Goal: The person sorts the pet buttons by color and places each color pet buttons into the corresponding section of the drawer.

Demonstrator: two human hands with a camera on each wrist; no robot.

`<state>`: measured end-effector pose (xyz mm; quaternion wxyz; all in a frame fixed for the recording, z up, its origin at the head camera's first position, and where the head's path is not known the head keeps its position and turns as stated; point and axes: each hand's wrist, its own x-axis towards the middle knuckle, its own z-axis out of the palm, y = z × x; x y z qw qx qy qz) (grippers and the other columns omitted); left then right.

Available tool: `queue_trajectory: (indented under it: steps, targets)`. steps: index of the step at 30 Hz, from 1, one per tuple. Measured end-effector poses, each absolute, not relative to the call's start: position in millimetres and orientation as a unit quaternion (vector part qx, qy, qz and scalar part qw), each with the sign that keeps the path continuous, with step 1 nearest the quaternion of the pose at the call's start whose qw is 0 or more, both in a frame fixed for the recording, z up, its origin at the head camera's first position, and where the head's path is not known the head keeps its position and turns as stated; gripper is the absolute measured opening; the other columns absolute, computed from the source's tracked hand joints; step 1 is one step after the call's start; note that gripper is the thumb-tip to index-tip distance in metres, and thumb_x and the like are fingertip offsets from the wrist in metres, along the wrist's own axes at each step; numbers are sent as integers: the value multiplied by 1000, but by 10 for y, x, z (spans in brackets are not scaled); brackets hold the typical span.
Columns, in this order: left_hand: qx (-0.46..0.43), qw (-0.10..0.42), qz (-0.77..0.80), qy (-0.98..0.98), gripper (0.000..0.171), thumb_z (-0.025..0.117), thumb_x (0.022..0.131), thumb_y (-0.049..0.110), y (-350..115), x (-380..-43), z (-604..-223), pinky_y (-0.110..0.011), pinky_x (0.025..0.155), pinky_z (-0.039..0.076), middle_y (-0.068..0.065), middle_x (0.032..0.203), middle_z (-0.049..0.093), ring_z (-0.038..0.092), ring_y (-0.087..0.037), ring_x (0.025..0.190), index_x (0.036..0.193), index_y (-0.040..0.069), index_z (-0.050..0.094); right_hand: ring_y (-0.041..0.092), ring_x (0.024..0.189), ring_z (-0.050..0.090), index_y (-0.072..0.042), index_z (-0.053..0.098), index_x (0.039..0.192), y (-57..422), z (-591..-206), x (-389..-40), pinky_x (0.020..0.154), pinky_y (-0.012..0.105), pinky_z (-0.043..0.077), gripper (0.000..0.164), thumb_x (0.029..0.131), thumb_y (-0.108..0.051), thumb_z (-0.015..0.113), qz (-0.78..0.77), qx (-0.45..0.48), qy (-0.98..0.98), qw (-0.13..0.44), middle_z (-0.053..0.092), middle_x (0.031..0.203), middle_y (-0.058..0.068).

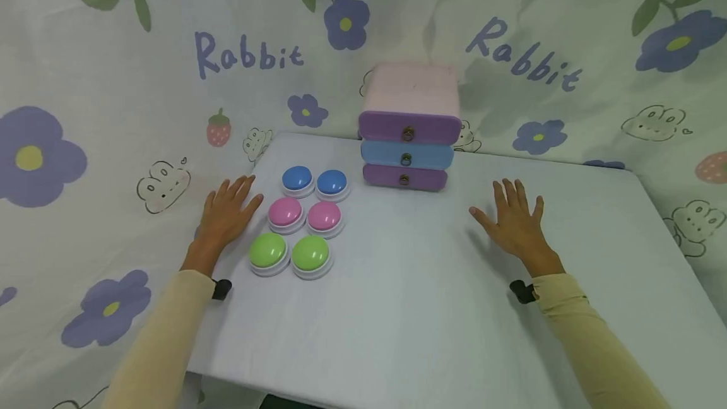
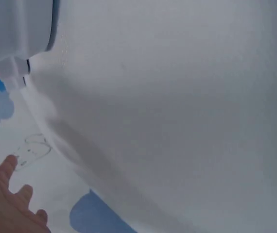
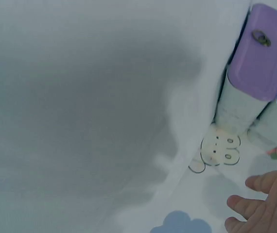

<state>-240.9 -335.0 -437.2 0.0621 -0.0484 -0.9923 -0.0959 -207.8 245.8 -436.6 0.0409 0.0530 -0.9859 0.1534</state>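
My left hand (image 1: 227, 214) is spread at the table's left side, left of the push buttons, and holds nothing. Six-button pairs aside, the nearest are a pink button (image 1: 285, 212) and a green button (image 1: 268, 250); a blue button (image 1: 297, 178) sits farther back. Beside them stand a second blue button (image 1: 332, 182), pink button (image 1: 324, 216) and green button (image 1: 310, 253). On the right, my right hand (image 1: 518, 223) hovers with fingers spread over the table, its shadow beneath. In the right wrist view its fingers (image 3: 248, 206) show near the drawer box's purple drawer (image 3: 260, 53).
A small drawer box (image 1: 410, 90) with purple, blue and purple drawers stands at the table's back edge. Behind it hangs a patterned cloth (image 1: 386, 49) with flowers and rabbits. The white table (image 1: 397, 308) ends in front near a dark object (image 1: 286, 403).
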Motion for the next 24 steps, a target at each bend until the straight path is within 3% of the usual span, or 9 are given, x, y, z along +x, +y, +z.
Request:
queue_trajectory:
  steps: [4,9,13,18,21,24]
  targets:
    - [-55,62,-106,-991,65,22,94,57,-3339,-2387,-4402,-60,105,-1,-12,151,16,3,-39,137,148,23,10,35,138,-3,-6,17,146,2446,-4390,-2068,98,67,-8,85,88,-66,31,157,62,-985,44,14,149,20]
    - [-54,79,-166,-981,63,27,94,56,-3212,-2314,-4317,-59,105,4,-11,151,17,8,-37,137,148,28,10,40,130,25,-1,36,137,2398,-4430,-2000,99,64,13,73,90,-55,45,207,82,-972,80,34,139,23]
    - [-58,127,-289,-947,58,40,93,50,-2921,-2257,-4152,-59,103,15,-6,146,31,23,-31,134,145,29,25,36,121,39,-4,45,132,2323,-4428,-1941,96,57,29,61,89,-46,54,300,78,-945,107,41,133,17]
    - [-109,220,-413,-877,40,52,92,35,-2484,-2231,-4038,-40,97,34,1,118,56,48,-16,112,130,23,50,25,110,49,-9,55,124,2153,-4427,-1884,90,47,39,46,86,-34,63,399,67,-895,188,52,119,8]
    - [-128,244,-466,-841,32,55,93,27,-2220,-2190,-3962,-31,91,39,2,108,58,51,-12,102,124,19,55,22,104,52,-9,59,119,2037,-4438,-1902,85,43,41,40,85,-28,66,428,69,-867,245,57,110,7]
    - [-142,251,-502,-815,30,55,93,20,-1953,-2169,-3899,-29,88,41,1,105,60,53,-12,100,123,16,57,21,103,52,-10,59,119,1945,-4463,-1968,83,42,40,40,84,-28,67,443,65,-853,268,57,108,7]
